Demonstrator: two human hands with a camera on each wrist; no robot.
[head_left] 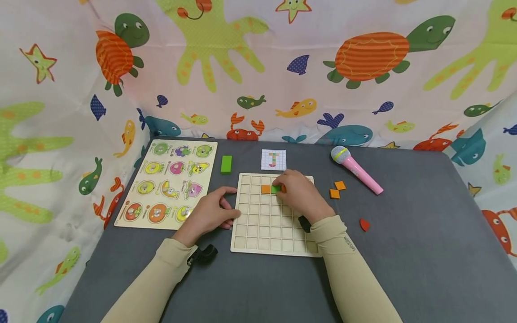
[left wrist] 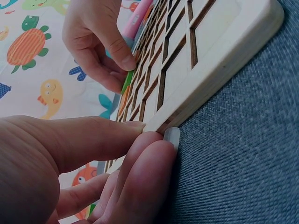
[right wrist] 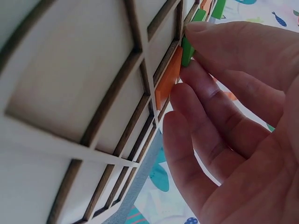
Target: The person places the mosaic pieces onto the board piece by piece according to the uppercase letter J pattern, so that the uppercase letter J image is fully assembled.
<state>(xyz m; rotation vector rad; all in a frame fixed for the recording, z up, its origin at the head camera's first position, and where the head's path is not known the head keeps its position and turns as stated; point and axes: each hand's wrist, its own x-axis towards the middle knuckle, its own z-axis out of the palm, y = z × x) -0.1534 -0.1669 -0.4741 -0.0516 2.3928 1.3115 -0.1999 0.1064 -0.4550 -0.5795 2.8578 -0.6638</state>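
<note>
A pale wooden grid board [head_left: 258,231] lies on the table, divided into small square cells by raised lines. My left hand [head_left: 211,210] is at its left edge; in the left wrist view, thumb and fingers [left wrist: 152,172] pinch the rim. My right hand [head_left: 302,194] is over the board's upper rows and pinches a green square tile [right wrist: 188,50] between thumb and finger. The green tile is tilted in the right wrist view, close against the grid. An orange tile [head_left: 265,189] sits in the cell to its left, and another orange tile [right wrist: 169,77] sits on its right, partly hidden by my fingers.
A pattern card [head_left: 266,160] lies behind the board, with a green block [head_left: 226,164] to its left. A fruit puzzle board [head_left: 163,152] is at the left. Two loose orange tiles [head_left: 334,194], a red piece [head_left: 365,224] and a pink toy microphone [head_left: 361,174] lie right.
</note>
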